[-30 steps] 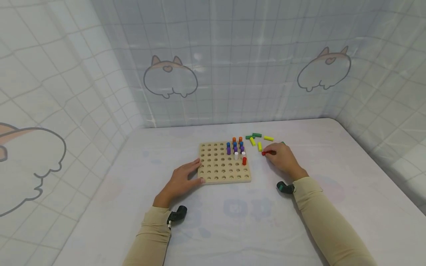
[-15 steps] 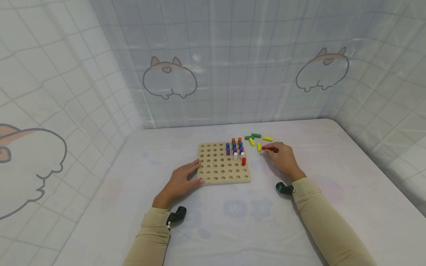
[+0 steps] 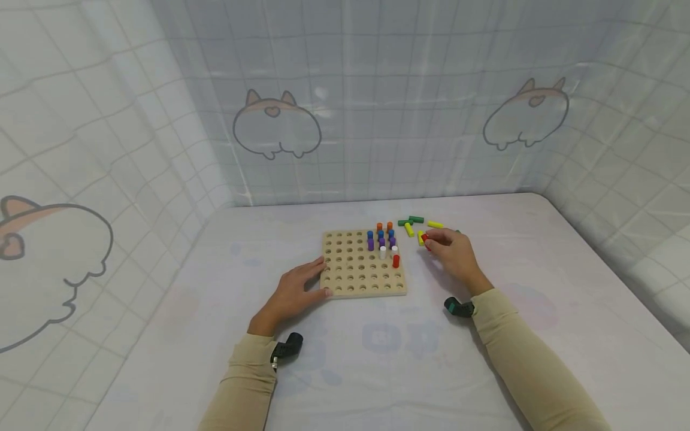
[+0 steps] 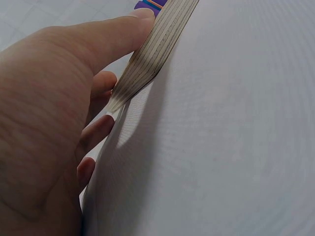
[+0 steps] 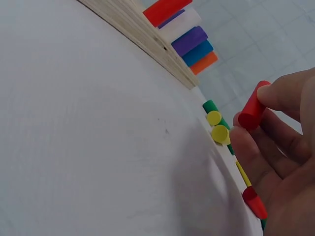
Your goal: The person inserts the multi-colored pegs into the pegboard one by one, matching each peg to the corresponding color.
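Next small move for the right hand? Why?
Probably carry the held red peg to the empty hole just left of the standing red peg: the right hand has it pinched, the board's pegs stand in same-colour rows, and the left hand touches the board's edge.

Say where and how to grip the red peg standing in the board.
I'd pinch the red peg by the left and right of its exposed upper part, coming from above, near side. It stands upright in the board, a white peg close behind, while the hole to its left and the one in front are empty.
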Motion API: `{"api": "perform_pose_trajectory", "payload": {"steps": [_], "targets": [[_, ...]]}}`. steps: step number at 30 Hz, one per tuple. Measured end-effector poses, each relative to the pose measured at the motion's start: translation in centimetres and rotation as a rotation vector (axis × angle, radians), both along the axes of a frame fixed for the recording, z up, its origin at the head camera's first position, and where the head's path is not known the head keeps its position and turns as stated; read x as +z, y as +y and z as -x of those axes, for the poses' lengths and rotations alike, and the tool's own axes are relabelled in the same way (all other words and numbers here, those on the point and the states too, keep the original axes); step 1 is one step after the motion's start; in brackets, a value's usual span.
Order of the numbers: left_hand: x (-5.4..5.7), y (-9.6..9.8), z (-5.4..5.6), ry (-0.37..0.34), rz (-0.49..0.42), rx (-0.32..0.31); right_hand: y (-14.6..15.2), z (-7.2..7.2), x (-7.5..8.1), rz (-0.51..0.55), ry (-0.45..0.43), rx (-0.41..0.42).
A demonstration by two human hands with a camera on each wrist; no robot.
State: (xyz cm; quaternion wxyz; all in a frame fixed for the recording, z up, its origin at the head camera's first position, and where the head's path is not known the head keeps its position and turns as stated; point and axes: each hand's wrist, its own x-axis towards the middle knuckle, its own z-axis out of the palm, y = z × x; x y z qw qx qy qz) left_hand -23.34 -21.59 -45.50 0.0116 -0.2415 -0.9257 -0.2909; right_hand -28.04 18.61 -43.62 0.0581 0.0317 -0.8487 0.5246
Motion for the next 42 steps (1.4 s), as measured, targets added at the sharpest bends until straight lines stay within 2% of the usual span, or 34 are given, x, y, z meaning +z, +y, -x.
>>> {"api": "perform_pose_trajectory", "payload": {"steps": [7,16,23,32,36,42], "targets": [[0.2,0.1,0.0,-0.012,0.005,0.004,-0.3,0.0,0.2,0.051,0.005,0.029],[0.3,0.2,-0.1,-0.005,0.012,0.002,-0.9,-0.3,0.4,0.065,-0.009,0.049],[0.2,0.2,-0.1,-0.016,0.016,0.008,-1.5,-0.3,0.4,0.169,-0.094,0.084],[-0.2,0.2,0.0,-0.01,0.017,0.012,-2.1,-0.4,0.4,0.218,-0.156,0.094],[-0.2,0.2,0.0,-0.015,0.012,0.013,-2.5,-0.5,0.7,0.274,-0.154,0.121],[-0.4,0.2,0.0,-0.013,0.004,0.019,-3.4,-0.5,0.9,0.333,-0.087,0.155]]}}
